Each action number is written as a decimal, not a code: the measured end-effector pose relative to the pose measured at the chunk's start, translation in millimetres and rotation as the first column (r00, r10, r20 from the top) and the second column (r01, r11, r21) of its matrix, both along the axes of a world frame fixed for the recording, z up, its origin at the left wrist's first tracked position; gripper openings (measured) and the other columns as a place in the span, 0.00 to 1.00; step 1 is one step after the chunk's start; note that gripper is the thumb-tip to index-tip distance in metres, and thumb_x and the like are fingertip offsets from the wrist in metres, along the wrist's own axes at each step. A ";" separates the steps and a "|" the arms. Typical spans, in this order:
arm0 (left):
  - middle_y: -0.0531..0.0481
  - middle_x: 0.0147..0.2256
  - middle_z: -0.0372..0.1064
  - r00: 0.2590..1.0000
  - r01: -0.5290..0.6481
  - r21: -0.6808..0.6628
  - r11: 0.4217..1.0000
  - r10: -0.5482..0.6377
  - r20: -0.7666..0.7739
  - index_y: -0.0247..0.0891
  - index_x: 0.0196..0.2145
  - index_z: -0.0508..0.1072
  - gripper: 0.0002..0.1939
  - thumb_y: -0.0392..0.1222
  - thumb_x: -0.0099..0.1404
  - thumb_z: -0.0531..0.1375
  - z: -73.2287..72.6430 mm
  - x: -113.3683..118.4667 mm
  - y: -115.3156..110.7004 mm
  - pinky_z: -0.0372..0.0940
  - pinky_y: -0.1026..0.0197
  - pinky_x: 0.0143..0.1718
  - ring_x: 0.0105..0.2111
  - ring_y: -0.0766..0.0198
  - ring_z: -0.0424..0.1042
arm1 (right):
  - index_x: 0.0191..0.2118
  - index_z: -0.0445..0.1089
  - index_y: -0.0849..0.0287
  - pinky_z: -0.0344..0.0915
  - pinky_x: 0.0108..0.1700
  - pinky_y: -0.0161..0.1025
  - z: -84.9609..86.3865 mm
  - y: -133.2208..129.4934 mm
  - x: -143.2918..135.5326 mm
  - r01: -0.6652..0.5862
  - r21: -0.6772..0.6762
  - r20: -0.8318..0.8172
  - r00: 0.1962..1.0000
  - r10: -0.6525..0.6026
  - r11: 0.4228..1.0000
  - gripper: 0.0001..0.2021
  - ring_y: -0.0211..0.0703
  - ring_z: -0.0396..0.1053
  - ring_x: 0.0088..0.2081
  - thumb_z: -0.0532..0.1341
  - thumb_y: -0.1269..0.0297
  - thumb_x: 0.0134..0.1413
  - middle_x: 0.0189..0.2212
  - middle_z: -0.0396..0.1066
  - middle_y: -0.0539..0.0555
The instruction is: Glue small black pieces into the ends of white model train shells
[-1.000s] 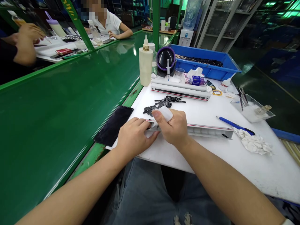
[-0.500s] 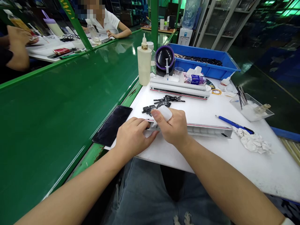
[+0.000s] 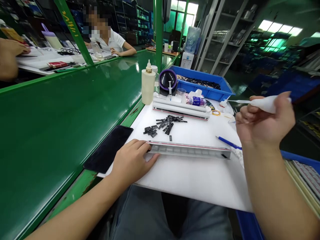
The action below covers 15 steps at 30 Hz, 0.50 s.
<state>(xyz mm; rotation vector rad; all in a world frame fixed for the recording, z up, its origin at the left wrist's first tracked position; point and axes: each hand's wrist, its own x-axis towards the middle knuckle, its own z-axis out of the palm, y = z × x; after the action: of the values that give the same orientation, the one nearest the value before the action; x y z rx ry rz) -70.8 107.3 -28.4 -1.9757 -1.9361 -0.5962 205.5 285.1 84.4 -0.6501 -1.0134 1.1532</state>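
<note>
One head-worn camera looks forward and down, close over the white table.

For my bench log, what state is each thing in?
Near striped shell: lying, hollow side showing, end gripped by left hand
Squeeze bottle: raised, held sideways in right hand
Rear striped shell: lying, not held
Black pieces: loose, scattered
Phone: screen dark
Tall bottle: upright
Blue bin: open at the top

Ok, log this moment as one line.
left hand: gripping long white housing, left end | right hand: holding white squeeze bottle, nozzle pointing left | beyond housing: loose black pieces
</note>
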 end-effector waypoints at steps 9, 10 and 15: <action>0.47 0.33 0.74 0.998 0.041 0.071 0.997 -0.039 -0.042 0.39 0.31 0.73 0.14 0.52 0.64 0.58 -0.1 -4.1 0.9 0.66 0.55 0.38 0.37 0.56 0.73 | 0.44 0.70 0.55 0.69 0.40 0.44 -80.1 85.6 62.9 0.002 -0.105 0.511 0.858 0.053 0.994 0.24 0.45 0.72 0.40 0.66 0.48 0.41 0.39 0.73 0.54; 0.47 0.34 0.74 0.998 0.049 0.087 0.995 -0.045 -0.047 0.39 0.32 0.73 0.13 0.51 0.64 0.58 -0.4 -4.7 1.1 0.66 0.55 0.38 0.37 0.56 0.73 | 0.44 0.70 0.56 0.69 0.41 0.45 -86.8 88.0 63.1 0.056 -0.083 0.585 0.811 0.003 0.995 0.24 0.45 0.71 0.39 0.66 0.48 0.41 0.38 0.73 0.54; 0.47 0.35 0.75 0.997 0.061 0.100 0.993 -0.057 -0.044 0.40 0.33 0.73 0.13 0.52 0.63 0.60 -2.4 -7.1 2.0 0.66 0.54 0.39 0.38 0.55 0.73 | 0.37 0.72 0.61 0.65 0.47 0.47 -107.4 87.6 58.7 0.137 -0.015 0.783 0.617 -0.073 0.991 0.19 0.46 0.70 0.37 0.70 0.60 0.34 0.34 0.74 0.55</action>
<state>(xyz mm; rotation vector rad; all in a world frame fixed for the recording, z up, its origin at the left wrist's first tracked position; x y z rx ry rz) -78.0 109.3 -30.8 -1.9723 -1.7927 -0.6508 264.2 372.8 -23.0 -1.3290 -1.6487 0.7795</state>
